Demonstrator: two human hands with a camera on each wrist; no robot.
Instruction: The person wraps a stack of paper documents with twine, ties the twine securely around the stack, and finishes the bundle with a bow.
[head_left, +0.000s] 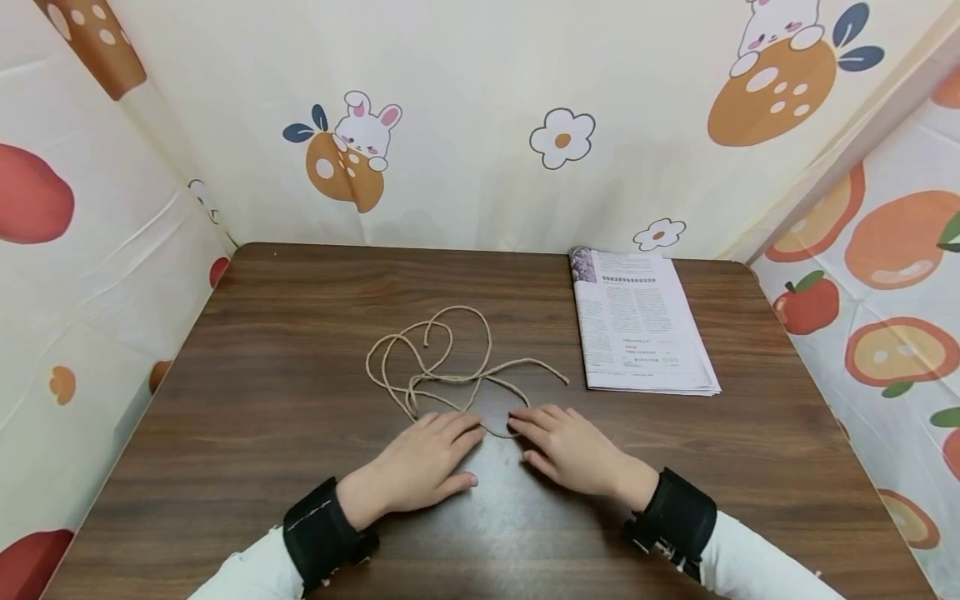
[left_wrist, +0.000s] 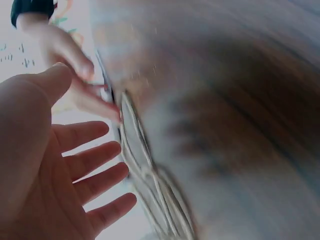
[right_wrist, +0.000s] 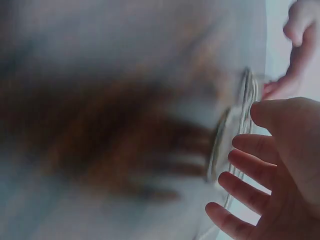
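Note:
A thin beige rope (head_left: 484,350) lies in loose, crossing loops on the dark wooden table. My left hand (head_left: 420,462) is palm down at the near left of the loops, fingers extended and fingertips right by the rope. On the other side, my right hand (head_left: 576,450) has its fingers stretched toward the rope's near right loop. Both wrist views show relaxed, spread fingers with nothing gripped: the left hand (left_wrist: 75,180) beside the rope (left_wrist: 150,175), and the right hand (right_wrist: 275,175) with the rope (right_wrist: 227,130) beyond its fingertips.
A folded newspaper (head_left: 641,325) lies at the back right of the table (head_left: 300,333). Printed cloth walls with fruit, rabbits and flowers stand behind and at both sides. Black bands (head_left: 321,533) circle both wrists.

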